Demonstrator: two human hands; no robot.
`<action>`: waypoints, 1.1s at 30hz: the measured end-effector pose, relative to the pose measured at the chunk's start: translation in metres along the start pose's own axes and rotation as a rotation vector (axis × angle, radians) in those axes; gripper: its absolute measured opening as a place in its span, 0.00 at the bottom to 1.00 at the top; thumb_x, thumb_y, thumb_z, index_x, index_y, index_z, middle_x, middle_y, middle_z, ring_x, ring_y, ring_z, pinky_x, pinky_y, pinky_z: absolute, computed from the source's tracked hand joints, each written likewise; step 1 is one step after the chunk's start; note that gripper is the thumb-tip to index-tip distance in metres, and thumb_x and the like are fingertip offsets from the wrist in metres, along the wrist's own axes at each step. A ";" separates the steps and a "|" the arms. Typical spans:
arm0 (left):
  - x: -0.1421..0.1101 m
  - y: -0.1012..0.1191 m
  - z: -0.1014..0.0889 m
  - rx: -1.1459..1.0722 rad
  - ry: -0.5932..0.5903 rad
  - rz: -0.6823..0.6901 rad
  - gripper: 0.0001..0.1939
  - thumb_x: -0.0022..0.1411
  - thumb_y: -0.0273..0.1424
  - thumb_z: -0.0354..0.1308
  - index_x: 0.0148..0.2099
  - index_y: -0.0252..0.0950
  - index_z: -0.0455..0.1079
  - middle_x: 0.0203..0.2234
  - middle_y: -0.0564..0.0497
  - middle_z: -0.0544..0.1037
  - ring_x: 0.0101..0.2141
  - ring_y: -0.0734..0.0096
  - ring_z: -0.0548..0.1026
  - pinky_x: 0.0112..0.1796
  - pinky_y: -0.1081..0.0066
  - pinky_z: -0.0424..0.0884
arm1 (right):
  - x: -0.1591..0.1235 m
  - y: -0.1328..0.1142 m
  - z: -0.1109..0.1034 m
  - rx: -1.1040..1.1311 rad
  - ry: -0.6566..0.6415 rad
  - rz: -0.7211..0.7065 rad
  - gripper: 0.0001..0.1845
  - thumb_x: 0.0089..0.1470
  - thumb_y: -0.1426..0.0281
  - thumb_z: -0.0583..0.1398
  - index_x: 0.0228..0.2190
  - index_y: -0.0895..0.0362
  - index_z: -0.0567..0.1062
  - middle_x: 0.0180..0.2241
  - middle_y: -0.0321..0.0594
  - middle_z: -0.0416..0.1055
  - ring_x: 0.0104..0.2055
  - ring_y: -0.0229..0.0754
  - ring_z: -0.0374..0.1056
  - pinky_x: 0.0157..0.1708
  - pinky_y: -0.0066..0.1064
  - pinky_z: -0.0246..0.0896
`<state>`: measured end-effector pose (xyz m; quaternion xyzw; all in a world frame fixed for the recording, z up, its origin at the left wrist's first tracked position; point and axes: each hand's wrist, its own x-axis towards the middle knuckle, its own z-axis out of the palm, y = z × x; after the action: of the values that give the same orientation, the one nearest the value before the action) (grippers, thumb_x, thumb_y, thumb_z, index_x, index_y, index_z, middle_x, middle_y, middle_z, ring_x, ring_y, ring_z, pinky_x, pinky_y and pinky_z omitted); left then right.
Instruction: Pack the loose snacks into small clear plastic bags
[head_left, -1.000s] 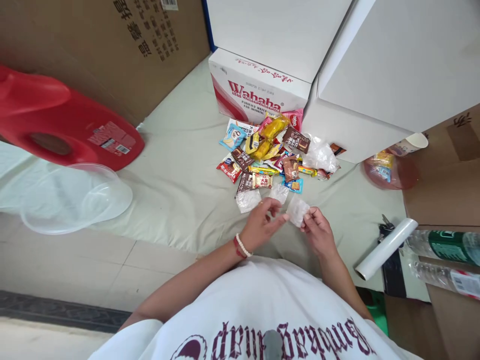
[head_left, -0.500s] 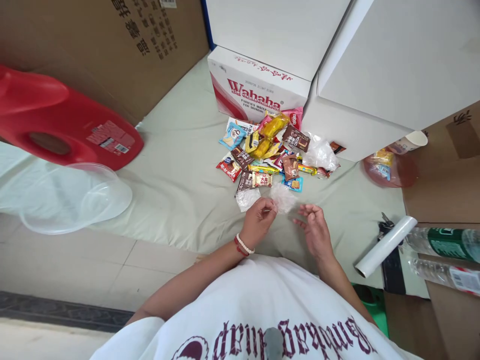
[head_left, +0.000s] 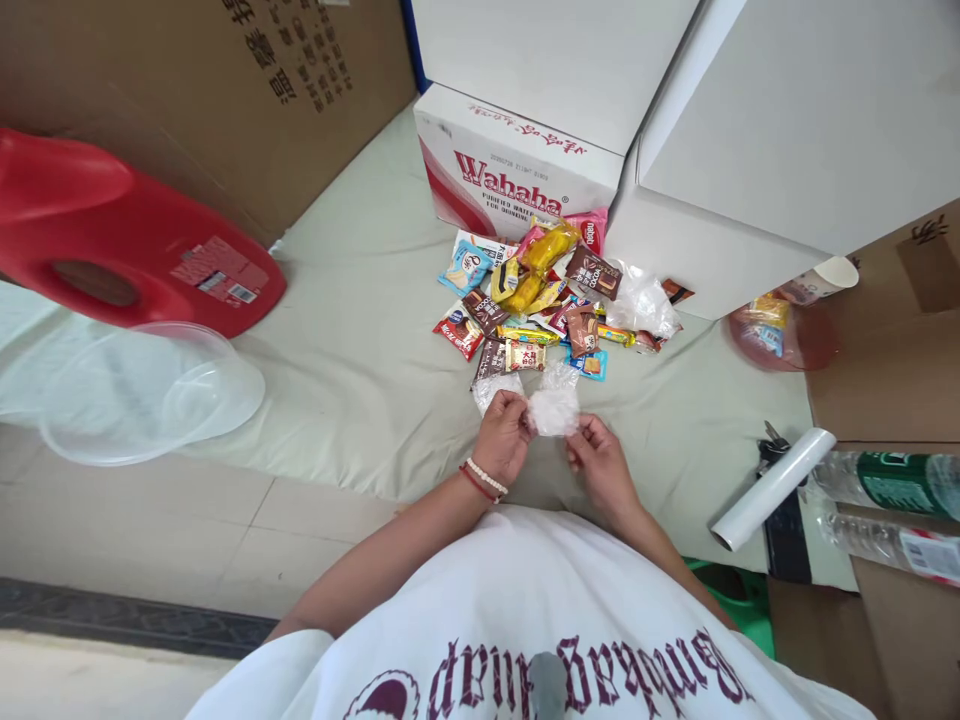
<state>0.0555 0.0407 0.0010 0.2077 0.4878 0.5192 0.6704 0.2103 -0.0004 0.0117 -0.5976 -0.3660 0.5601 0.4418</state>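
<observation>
Between my hands is a clear plastic bag [head_left: 553,408], crinkled and stretched a little. My left hand [head_left: 504,436] pinches its left edge, and my right hand [head_left: 598,456] pinches its lower right side. Another crumpled clear bag [head_left: 495,388] lies just beyond my left fingers. Past the bags is a heap of wrapped snacks [head_left: 525,355], with brown, red, blue and yellow packets. A further crumpled clear bag [head_left: 649,303] rests at the heap's right side.
A Wahaha carton [head_left: 517,185] and white boxes [head_left: 720,250] stand behind the heap. Left are a red jug [head_left: 150,240] and a clear plastic basin [head_left: 225,380]. Right are a reddish bowl [head_left: 814,345], a paper cup [head_left: 836,275], a white roll [head_left: 772,490] and bottles [head_left: 847,480].
My right hand has moved left and now pinches the clear bag. The bag has come nearer and is spread between both hands. My left hand has shifted slightly left.
</observation>
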 end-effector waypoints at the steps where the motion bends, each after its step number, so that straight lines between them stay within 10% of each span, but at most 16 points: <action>1: 0.000 -0.001 0.000 0.060 0.032 0.063 0.15 0.61 0.42 0.59 0.35 0.41 0.57 0.23 0.60 0.61 0.23 0.78 0.61 0.26 0.75 0.62 | -0.004 0.002 0.003 -0.100 0.053 -0.105 0.17 0.51 0.59 0.68 0.40 0.51 0.73 0.34 0.36 0.70 0.29 0.38 0.62 0.26 0.29 0.61; 4: -0.003 -0.003 -0.001 0.298 0.064 0.305 0.14 0.67 0.44 0.55 0.38 0.41 0.59 0.27 0.57 0.63 0.27 0.75 0.62 0.30 0.73 0.62 | -0.010 0.001 0.008 -0.389 0.098 -0.422 0.22 0.50 0.61 0.70 0.47 0.48 0.74 0.48 0.42 0.68 0.44 0.45 0.66 0.44 0.38 0.67; 7: -0.006 -0.001 -0.003 0.487 0.031 0.438 0.14 0.70 0.45 0.52 0.39 0.40 0.60 0.29 0.55 0.66 0.29 0.73 0.64 0.33 0.71 0.62 | -0.007 -0.006 0.006 -0.559 -0.023 -0.512 0.07 0.56 0.62 0.66 0.37 0.48 0.79 0.45 0.42 0.70 0.49 0.49 0.66 0.52 0.45 0.64; 16: 0.004 0.013 -0.028 0.757 -0.021 0.534 0.10 0.69 0.41 0.53 0.39 0.40 0.63 0.25 0.57 0.67 0.25 0.73 0.64 0.31 0.72 0.59 | 0.018 -0.030 -0.022 0.012 0.019 -0.088 0.17 0.56 0.51 0.65 0.32 0.51 0.71 0.37 0.38 0.71 0.35 0.40 0.67 0.30 0.31 0.67; 22: -0.002 0.008 -0.023 0.763 -0.058 0.543 0.10 0.71 0.41 0.48 0.40 0.40 0.61 0.24 0.58 0.66 0.24 0.73 0.64 0.30 0.72 0.59 | 0.008 -0.014 -0.003 -0.388 -0.232 -0.131 0.16 0.54 0.55 0.66 0.38 0.53 0.77 0.34 0.38 0.75 0.36 0.42 0.69 0.34 0.31 0.66; 29: 0.010 0.022 -0.037 0.835 -0.331 0.385 0.13 0.63 0.42 0.59 0.35 0.37 0.68 0.19 0.60 0.62 0.23 0.76 0.59 0.27 0.73 0.55 | 0.022 -0.028 -0.026 -0.516 0.037 -0.391 0.11 0.57 0.60 0.62 0.36 0.52 0.81 0.40 0.43 0.74 0.42 0.46 0.70 0.42 0.37 0.66; 33: 0.008 0.024 -0.039 0.612 -0.355 0.221 0.19 0.61 0.48 0.60 0.32 0.36 0.69 0.20 0.59 0.63 0.22 0.77 0.58 0.25 0.74 0.54 | 0.025 -0.041 -0.030 -0.108 -0.145 -0.023 0.14 0.52 0.56 0.67 0.34 0.52 0.79 0.27 0.35 0.71 0.25 0.38 0.63 0.26 0.30 0.62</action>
<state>0.0099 0.0481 -0.0003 0.5368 0.4713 0.3744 0.5912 0.2451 0.0334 0.0406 -0.5742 -0.4337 0.5761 0.3877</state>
